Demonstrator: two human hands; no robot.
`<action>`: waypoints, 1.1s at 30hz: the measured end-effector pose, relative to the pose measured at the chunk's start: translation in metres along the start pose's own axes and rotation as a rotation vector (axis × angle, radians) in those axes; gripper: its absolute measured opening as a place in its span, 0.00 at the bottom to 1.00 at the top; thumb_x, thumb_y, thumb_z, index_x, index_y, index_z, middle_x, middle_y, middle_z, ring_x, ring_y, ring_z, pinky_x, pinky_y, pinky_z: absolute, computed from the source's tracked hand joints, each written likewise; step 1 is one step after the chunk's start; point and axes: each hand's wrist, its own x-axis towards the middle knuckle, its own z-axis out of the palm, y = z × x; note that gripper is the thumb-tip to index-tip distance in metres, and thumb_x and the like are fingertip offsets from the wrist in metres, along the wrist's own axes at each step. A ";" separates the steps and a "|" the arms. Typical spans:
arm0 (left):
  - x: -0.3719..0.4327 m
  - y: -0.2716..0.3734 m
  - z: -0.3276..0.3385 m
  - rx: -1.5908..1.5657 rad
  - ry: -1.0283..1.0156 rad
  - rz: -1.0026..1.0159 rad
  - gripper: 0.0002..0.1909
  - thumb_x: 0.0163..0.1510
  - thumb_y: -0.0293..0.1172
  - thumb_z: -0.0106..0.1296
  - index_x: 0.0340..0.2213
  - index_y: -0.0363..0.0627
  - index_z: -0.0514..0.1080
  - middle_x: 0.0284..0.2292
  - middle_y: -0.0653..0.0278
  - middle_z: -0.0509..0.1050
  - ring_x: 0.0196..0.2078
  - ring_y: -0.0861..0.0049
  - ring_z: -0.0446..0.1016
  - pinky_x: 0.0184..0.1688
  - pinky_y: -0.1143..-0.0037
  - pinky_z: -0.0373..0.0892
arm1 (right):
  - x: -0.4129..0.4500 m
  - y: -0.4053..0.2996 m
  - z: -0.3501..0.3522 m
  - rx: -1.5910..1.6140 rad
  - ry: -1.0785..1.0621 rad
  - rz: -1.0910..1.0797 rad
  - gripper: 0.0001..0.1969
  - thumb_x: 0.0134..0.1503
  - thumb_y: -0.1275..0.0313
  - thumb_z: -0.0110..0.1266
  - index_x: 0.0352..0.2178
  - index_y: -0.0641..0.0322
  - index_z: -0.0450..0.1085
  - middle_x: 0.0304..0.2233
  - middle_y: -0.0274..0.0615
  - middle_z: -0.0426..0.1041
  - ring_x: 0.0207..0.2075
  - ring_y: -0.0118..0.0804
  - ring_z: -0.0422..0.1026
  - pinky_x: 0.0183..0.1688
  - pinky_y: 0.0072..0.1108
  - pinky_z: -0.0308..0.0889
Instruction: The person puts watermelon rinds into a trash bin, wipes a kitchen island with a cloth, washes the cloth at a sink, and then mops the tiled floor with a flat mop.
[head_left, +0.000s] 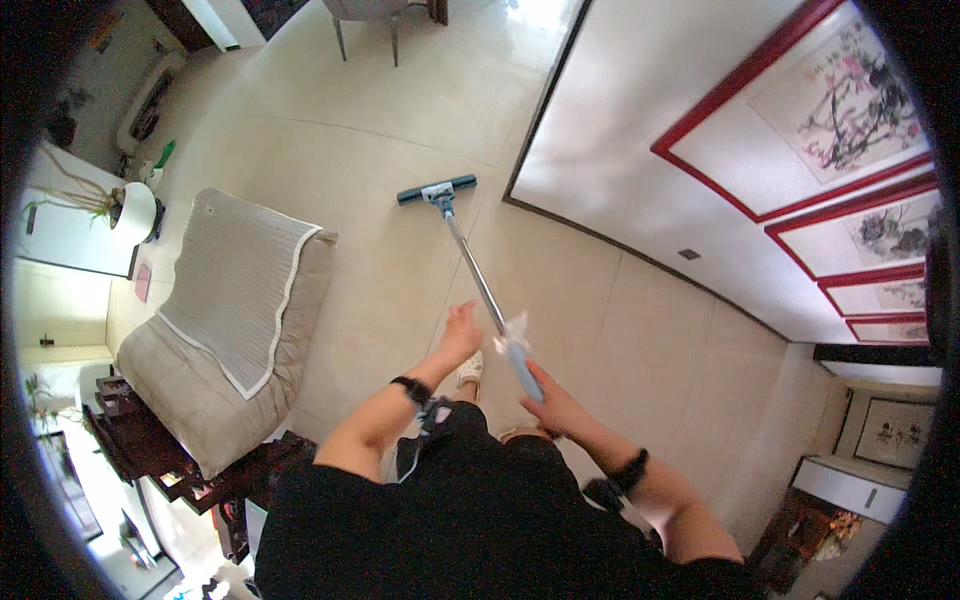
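Note:
A sponge mop with a metal pole (480, 283) reaches from my body out over the tiled floor. Its wide blue-grey head (437, 190) lies on the tiles ahead. My right hand (555, 401) is closed around the light blue grip (524, 373) at the pole's near end. Some clear plastic wrap (514, 335) clings where grip and pole meet. To the left of the pole, my left hand (463, 330) is off the mop and slightly blurred, its fingers apart, with nothing seen in it. Dark bands circle both forearms.
A cushioned seat with a grey knitted cover (232, 285) stands at left, by a potted plant (135, 213). On the right runs a white wall (637, 180) with dark skirting and red-framed pictures (844, 97). A chair (367, 9) is at the top. My light clog (471, 367) is below my left hand.

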 end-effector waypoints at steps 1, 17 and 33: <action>-0.003 -0.004 -0.016 -0.090 -0.097 -0.109 0.25 0.48 0.31 0.50 0.48 0.38 0.63 0.40 0.48 0.69 0.42 0.53 0.69 0.45 0.63 0.68 | 0.029 -0.001 0.014 0.063 -0.009 0.099 0.37 0.54 0.68 0.54 0.61 0.50 0.43 0.41 0.50 0.64 0.38 0.42 0.68 0.39 0.27 0.64; -0.185 0.056 -0.262 -0.214 -0.152 -0.863 0.30 0.50 0.36 0.55 0.52 0.43 0.59 0.42 0.53 0.71 0.40 0.61 0.74 0.37 0.65 0.71 | 0.195 -0.132 0.198 1.019 -0.577 0.809 0.10 0.57 0.72 0.48 0.37 0.61 0.56 0.33 0.42 0.63 0.34 0.42 0.70 0.38 0.37 0.72; -0.215 0.018 -0.296 0.433 -0.032 -0.600 0.26 0.40 0.34 0.62 0.43 0.44 0.69 0.29 0.51 0.74 0.31 0.56 0.74 0.32 0.63 0.70 | 0.231 -0.145 0.214 0.900 -0.803 0.918 0.03 0.56 0.76 0.40 0.30 0.66 0.60 0.24 0.44 0.67 0.26 0.40 0.71 0.30 0.30 0.73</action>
